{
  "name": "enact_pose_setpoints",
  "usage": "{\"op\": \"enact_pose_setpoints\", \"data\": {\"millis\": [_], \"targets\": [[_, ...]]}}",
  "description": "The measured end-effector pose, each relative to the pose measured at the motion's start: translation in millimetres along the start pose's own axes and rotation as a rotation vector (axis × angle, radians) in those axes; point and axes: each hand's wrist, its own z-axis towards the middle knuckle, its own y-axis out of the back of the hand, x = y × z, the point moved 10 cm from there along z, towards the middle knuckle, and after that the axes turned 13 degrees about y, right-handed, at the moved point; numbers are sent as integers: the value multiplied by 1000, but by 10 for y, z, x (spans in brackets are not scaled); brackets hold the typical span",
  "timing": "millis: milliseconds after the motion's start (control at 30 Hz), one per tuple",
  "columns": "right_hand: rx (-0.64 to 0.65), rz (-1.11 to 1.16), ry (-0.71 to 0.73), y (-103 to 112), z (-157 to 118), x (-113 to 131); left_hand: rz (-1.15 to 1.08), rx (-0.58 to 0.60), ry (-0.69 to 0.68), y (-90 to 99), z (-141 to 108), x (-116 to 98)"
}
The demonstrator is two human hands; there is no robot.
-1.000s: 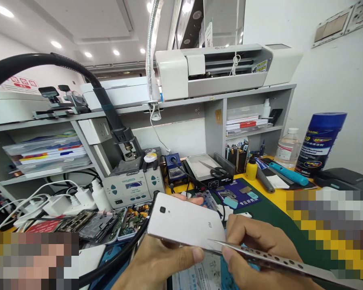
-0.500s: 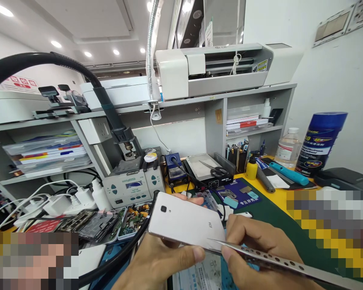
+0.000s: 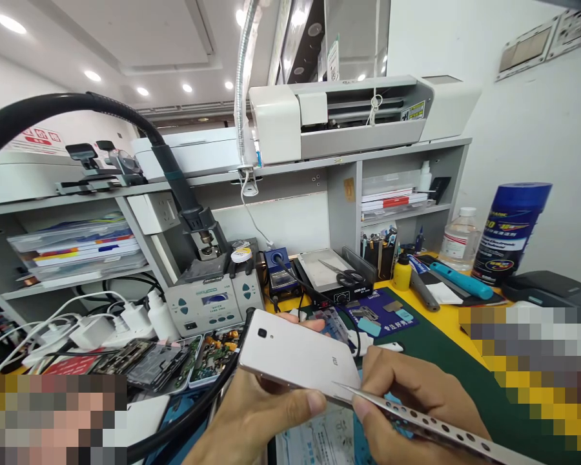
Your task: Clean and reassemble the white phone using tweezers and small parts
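Note:
A white smartphone (image 3: pixel 295 352) is held back side up, its camera at the upper left and a logo near the lower right. My left hand (image 3: pixel 266 420) grips it from below, thumb along the near edge and fingertips showing past the far edge. My right hand (image 3: pixel 407 400) is closed on metal tweezers (image 3: pixel 416 416) with a row of holes. Their pointed tip lies over the phone's lower right back; whether it touches cannot be made out. My right fingers are close to the phone's right end.
A black hose (image 3: pixel 198 413) runs by my left hand. Behind stand a hot air station (image 3: pixel 217 300), a tray of small parts (image 3: pixel 217 349) and a box bearing scissors (image 3: pixel 334 274). A blue spray can (image 3: pixel 508 232) stands at right on the yellow desk; a green mat (image 3: pixel 445 349) lies beneath.
The view has shifted slightly. The phone, both hands and the tweezers keep nearly the same positions relative to each other.

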Motion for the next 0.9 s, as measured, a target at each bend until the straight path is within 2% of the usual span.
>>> {"op": "enact_pose_setpoints", "data": {"millis": [433,533,700,800,900], "targets": [[40,0,34,-40,-26,-18,57,13,-2,18,15,9],[6,63,-27,-23,-42,-59,28,0,24,26,14,29],[-175,185,-276,247,11,-334,-4,-71,33,142,49,13],[-248,112,-319,483,141,-533,-94,-121,41,242,74,-19],[-196,-32,-282,622,302,-712,-211,-131,68,273,82,-49]]}}
